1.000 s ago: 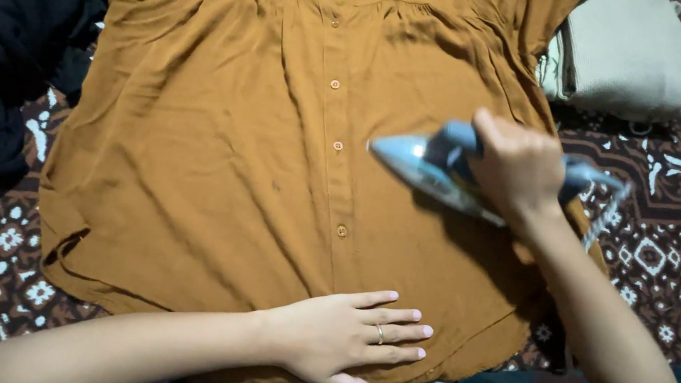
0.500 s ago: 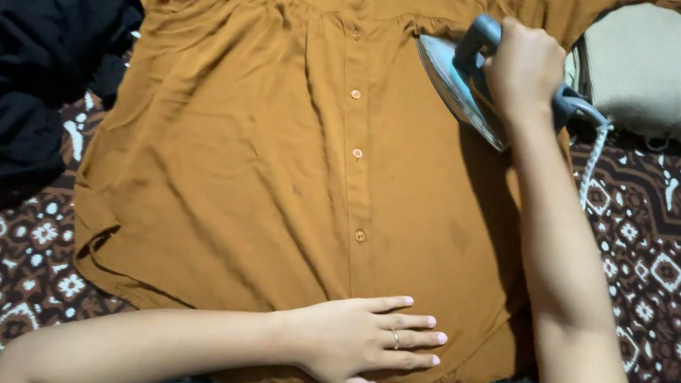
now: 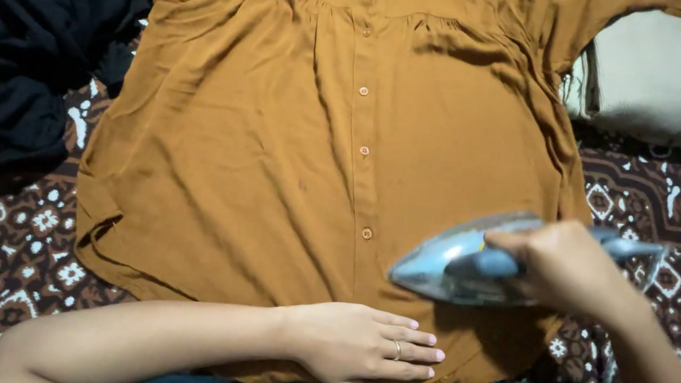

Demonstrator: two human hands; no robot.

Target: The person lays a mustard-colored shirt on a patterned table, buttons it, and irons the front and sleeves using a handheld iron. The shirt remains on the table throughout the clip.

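right hand (image 3: 570, 269) grip wrapped round iron (image 3: 461, 265) near blouse (image 3: 275, 145) hem; left hand (image 3: 361, 348) spread flat on hem.

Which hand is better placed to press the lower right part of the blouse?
The right hand. It grips the iron over that part of the blouse. The left hand lies flat on the hem, holding the cloth down.

No packages, labels, signs or screens anywhere in view.
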